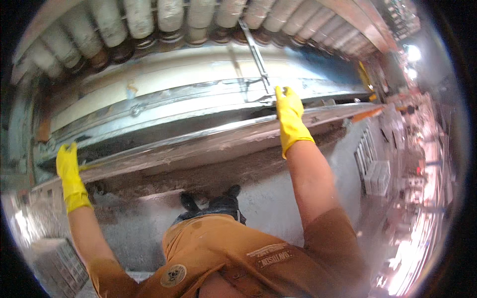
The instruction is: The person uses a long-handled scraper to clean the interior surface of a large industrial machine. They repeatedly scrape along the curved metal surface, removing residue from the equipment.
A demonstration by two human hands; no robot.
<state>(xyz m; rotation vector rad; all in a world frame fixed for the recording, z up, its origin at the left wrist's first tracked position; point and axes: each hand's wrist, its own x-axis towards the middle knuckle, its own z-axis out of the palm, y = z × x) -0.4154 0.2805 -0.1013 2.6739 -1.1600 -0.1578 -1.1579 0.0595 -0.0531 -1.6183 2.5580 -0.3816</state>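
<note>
The person wears bright yellow gloves [291,114] on both hands [68,166], their cuffs reaching past the wrists, and an orange-brown, short-sleeved shirt [213,243] with a pale round emblem [173,275] and printed lettering [271,255]; dark trousers [223,207]; dark shoes [188,200].

A row of thick, pale cylinders [170,17] curves side by side across the top of the view, their lower ends dark and rust-brown. A reddish-brown beam [357,19] runs past them at the upper right, and beyond it bright lamps [412,53] glare through haze. Lower down spreads a grey floor [268,193], with a brown, grimy band [218,171] along its far side. To the right, pale blocks [377,178] sit just beside a slatted piece [366,149]. A ridged, pale stack [57,265] stands at the lower left. Blurred, pinkish clutter [422,184] fills the far right
</note>
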